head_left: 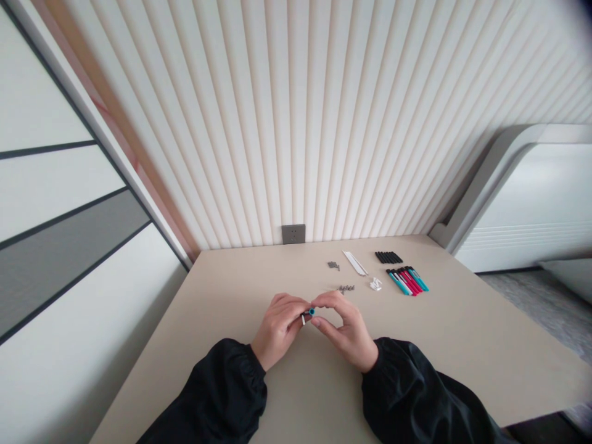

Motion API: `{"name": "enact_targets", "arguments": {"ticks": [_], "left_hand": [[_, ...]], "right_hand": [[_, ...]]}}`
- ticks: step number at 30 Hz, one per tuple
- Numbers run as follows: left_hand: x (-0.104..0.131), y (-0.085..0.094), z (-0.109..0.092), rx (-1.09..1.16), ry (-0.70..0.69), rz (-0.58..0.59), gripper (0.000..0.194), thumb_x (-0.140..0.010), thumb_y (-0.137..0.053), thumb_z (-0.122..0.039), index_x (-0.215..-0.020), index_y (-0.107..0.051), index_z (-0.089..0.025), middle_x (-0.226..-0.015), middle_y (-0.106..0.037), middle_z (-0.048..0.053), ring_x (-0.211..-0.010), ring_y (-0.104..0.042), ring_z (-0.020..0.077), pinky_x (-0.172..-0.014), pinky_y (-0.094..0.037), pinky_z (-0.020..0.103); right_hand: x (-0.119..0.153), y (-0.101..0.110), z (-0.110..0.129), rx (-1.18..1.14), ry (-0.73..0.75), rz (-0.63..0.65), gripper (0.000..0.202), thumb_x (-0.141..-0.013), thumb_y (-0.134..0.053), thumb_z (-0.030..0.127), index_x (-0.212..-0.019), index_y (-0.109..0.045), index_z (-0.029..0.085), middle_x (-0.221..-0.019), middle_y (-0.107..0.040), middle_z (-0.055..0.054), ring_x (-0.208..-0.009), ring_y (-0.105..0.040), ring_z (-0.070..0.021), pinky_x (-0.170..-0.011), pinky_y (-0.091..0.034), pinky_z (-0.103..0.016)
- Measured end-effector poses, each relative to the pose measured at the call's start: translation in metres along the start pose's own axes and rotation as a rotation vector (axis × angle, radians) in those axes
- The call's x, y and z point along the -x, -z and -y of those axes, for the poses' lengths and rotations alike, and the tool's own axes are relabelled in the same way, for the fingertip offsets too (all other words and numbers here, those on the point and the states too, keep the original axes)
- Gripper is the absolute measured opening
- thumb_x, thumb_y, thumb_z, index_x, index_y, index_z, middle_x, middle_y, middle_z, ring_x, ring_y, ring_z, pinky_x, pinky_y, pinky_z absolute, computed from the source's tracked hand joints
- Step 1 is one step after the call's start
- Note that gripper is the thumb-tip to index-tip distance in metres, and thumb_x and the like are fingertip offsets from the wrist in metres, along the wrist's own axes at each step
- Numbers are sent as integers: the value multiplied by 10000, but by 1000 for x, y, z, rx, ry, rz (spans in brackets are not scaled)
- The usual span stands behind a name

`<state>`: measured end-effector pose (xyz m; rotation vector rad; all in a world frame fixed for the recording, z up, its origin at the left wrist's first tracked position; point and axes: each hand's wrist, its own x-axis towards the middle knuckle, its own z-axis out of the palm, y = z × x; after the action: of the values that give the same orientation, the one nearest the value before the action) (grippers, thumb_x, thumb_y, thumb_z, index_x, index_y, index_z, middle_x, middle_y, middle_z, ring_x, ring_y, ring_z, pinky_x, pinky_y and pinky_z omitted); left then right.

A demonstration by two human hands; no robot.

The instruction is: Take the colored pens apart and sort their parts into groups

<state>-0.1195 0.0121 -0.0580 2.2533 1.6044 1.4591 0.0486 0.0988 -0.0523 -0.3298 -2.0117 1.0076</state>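
Note:
Near the middle of the table (259, 277), my left hand (280, 327) is closed on a small teal and black pen part (311, 312), whose round teal end faces me. A short white piece (303, 320) shows beside it at the same fingertips. My right hand (345, 327) has its thumb and forefinger at the teal end, pinched around it from the right. Just beyond my right hand lie small metal springs or clips (346, 288), too small to tell which.
Toward the back right lie small grey pieces (333, 265), thin white rods (355, 263), short white pieces (375, 284), a row of black tubes (388, 257) and several teal, white and red pens (407, 280). A wall socket (293, 234) is behind the table.

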Motion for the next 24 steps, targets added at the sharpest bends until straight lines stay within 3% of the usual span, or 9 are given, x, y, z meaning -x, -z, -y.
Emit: {"name": "enact_targets", "arguments": {"ticks": [8,12,16,20,24], "left_hand": [[1,-2,1,-34,25,-3,96,-880,-575,-189,-965,-617,-202,-855,-690,62,-789,-639,184,-782,-484,364],[0,0,-1,-27,40,25,146,-898,-549,-202,-1029,-613,-203,-904,-693,78,-845,-637,197,-804,-486,369],[2,1,2,-104,151,8,204,-917,-511,-209,-1107,-584,-199,-901,-686,70,-882,-625,199,-823,-485,355],[6,0,12,-219,218,3,261,-921,-492,-242,-1172,-545,-196,-890,-665,57,-838,-619,196,-776,-494,334],[8,0,19,-316,217,18,216,-918,-484,-266,-1118,-533,-201,-869,-647,45,-782,-606,196,-730,-486,328]], "right_hand": [[-1,-3,-3,16,-15,19,171,-862,-595,271,-1019,-648,229,-1005,-622,-80,-974,-592,-203,-871,-486,-363],[0,-3,-5,-33,-81,-23,118,-883,-561,286,-964,-612,216,-1013,-645,-74,-973,-604,-198,-874,-479,-358],[0,3,-12,-74,-158,-96,138,-928,-483,300,-1003,-556,209,-977,-655,-70,-886,-615,-179,-816,-490,-336],[-3,17,-19,74,-107,-94,180,-924,-481,312,-1026,-577,200,-855,-627,-53,-759,-589,-162,-719,-492,-305],[-9,26,-26,208,-64,-76,238,-925,-474,314,-1053,-638,198,-894,-620,-75,-761,-582,-163,-687,-494,-291]]}}
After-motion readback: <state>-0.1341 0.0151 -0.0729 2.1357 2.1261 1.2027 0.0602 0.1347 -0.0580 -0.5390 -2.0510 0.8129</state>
